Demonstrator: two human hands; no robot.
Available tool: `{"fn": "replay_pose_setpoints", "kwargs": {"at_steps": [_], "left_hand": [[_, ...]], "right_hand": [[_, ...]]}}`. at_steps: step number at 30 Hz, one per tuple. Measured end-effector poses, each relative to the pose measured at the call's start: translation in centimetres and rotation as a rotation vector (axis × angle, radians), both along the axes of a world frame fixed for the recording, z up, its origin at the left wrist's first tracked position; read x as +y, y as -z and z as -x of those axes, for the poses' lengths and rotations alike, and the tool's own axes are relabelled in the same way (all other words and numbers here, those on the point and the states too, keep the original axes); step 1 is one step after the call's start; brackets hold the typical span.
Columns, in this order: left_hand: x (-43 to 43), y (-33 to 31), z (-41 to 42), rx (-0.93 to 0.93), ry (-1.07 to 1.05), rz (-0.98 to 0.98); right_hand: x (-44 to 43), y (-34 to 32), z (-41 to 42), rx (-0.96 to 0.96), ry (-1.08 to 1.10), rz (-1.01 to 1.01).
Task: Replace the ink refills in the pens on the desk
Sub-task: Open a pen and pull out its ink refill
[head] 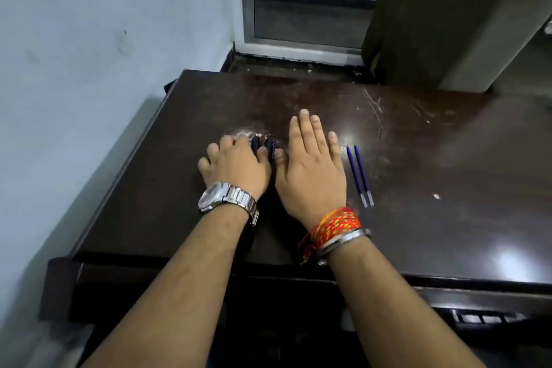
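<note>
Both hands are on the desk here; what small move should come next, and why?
Probably the left hand should pick up one of the two dark pens under its fingers, to open it: the two blue refills lie loose and untouched on the desk beside the flat right hand.

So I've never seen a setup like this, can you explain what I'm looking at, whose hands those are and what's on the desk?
This is one picture from a camera worn on a person's head, looking forward and down, so both arms are the wearer's own; there is no machine. The left hand, wearing a silver metal wristwatch, lies with bent fingers over two dark pens on the dark brown glossy desk; whether it grips them is unclear. The right hand, with red and orange thread bands at the wrist, rests flat and open, holding nothing. Just right of it lie two thin blue ink refills, side by side.
</note>
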State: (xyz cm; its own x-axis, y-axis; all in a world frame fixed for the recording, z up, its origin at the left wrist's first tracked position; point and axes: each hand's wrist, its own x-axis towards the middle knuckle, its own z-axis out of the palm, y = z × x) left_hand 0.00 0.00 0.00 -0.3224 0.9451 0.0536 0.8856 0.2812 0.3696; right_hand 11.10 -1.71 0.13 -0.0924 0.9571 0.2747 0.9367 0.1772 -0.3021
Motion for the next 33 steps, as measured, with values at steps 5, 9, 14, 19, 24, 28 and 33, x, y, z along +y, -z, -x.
{"fn": "replay_pose_setpoints", "kwargs": {"at_steps": [5, 9, 14, 19, 24, 28, 33], "left_hand": [[0.4, 0.5, 0.3, -0.004, -0.058, -0.037], [0.3, 0.3, -0.1, -0.036, -0.07, -0.078], [-0.6, -1.1, -0.8, -0.211, -0.038, -0.281], [-2.7, -2.4, -2.8, -0.537, 0.147, -0.384], [-2.8, -2.1, -3.8, -0.635, 0.147, -0.35], [-2.5, -2.0, -4.1, -0.687, 0.119, -0.336], [-2.7, -1.6, -4.5, -0.711, 0.122, -0.355]], "right_hand": [[0.1, -0.1, -0.4, 0.01, -0.016, 0.042], [-0.2, -0.3, -0.8, 0.059, -0.044, 0.053], [-0.2, -0.8, -0.6, 0.421, -0.087, -0.048], [0.9, -0.7, -0.3, 1.035, -0.018, 0.161], [1.2, -1.2, -0.2, 1.465, 0.01, 0.314], [1.3, -1.4, -0.1, 1.532, 0.037, 0.324], [1.5, -1.5, -0.4, 1.502, 0.05, 0.274]]}}
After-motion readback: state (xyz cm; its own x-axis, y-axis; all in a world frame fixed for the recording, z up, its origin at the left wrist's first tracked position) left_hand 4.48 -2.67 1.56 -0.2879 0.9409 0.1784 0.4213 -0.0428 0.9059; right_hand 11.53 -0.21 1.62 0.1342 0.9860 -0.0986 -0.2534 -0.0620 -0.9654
